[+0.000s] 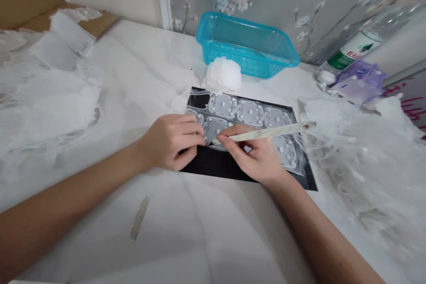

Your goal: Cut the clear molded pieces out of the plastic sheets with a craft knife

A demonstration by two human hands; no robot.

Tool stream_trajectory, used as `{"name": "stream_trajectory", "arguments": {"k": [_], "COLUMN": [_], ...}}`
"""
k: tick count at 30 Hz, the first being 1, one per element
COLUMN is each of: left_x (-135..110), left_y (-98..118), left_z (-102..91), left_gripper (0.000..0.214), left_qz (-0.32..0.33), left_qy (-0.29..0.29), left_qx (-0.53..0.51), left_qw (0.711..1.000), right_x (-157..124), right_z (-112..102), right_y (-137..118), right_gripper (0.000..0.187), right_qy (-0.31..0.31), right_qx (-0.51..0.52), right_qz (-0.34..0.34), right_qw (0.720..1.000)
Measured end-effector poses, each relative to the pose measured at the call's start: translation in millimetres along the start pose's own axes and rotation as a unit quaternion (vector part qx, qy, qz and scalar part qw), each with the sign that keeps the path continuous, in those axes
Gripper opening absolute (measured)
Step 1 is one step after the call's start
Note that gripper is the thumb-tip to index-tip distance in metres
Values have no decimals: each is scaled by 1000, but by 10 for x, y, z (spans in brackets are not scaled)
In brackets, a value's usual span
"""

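Note:
A translucent plastic sheet (251, 112) of moulded rounded-square pieces lies on a black mat (219, 165). At its upper left corner, one piece has been cut out and the black shows through. My right hand (258, 153) grips a slim craft knife (266, 133) with a pale, tape-wrapped handle. The knife's dark tip meets the sheet close to my left fingertips. My left hand (176, 140) has its fingers curled together at the sheet's left edge, holding it; the exact grip under the fingers is hidden.
Behind the mat stand a stack of white cut pieces (223, 74) and a blue plastic basket (246, 53). Piles of clear plastic lie at left (49, 102) and right (372, 164). A water bottle (357, 49) and purple packet (357, 80) are at the back right.

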State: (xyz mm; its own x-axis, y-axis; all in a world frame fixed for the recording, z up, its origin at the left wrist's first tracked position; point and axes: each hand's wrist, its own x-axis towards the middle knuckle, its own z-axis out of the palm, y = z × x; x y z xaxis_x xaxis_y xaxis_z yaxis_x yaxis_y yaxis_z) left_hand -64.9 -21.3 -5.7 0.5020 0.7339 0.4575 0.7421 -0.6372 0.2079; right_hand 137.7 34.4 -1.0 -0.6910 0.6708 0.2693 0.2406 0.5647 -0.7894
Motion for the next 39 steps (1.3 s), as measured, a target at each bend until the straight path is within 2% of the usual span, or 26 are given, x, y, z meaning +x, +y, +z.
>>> {"name": "stream_trajectory", "arguments": {"k": [5, 10, 13, 16, 20, 24, 30, 34, 39], "left_x": [-8, -23, -13, 8, 22, 17, 13, 15, 45], "left_y": [20, -15, -7, 7, 10, 14, 21, 15, 24], "left_z": [26, 62, 69, 54, 36, 36, 46, 56, 32], "left_gripper": [23, 24, 24, 23, 21, 23, 24, 23, 21], "left_qz": [53, 24, 18, 24, 18, 17, 14, 14, -2], "left_qy": [-14, -40, -31, -22, -31, -12, -21, -10, -30], "left_qx": [41, 31, 21, 12, 6, 10, 5, -4, -12], "left_qw": [998, 998, 999, 999, 999, 1000, 1000, 1000, 999], "right_x": [-13, -12, -9, -3, 16, 23, -27, -46, -17], "right_z": [-1, -46, -99, -135, -112, -39, 45, 53, -37], "right_y": [36, 5, -29, -45, -6, 53, 52, 29, -31], "right_gripper": [20, 19, 21, 22, 19, 16, 15, 17, 22], "right_qy": [-8, -50, -100, -121, -95, -45, -16, -32, -110], "right_qx": [-14, -73, -94, -87, -72, -40, -72, -102, -113], "right_qz": [-35, -84, -84, -74, -86, -104, -97, -97, -76], "right_qw": [999, 993, 987, 986, 989, 993, 992, 989, 985]}}
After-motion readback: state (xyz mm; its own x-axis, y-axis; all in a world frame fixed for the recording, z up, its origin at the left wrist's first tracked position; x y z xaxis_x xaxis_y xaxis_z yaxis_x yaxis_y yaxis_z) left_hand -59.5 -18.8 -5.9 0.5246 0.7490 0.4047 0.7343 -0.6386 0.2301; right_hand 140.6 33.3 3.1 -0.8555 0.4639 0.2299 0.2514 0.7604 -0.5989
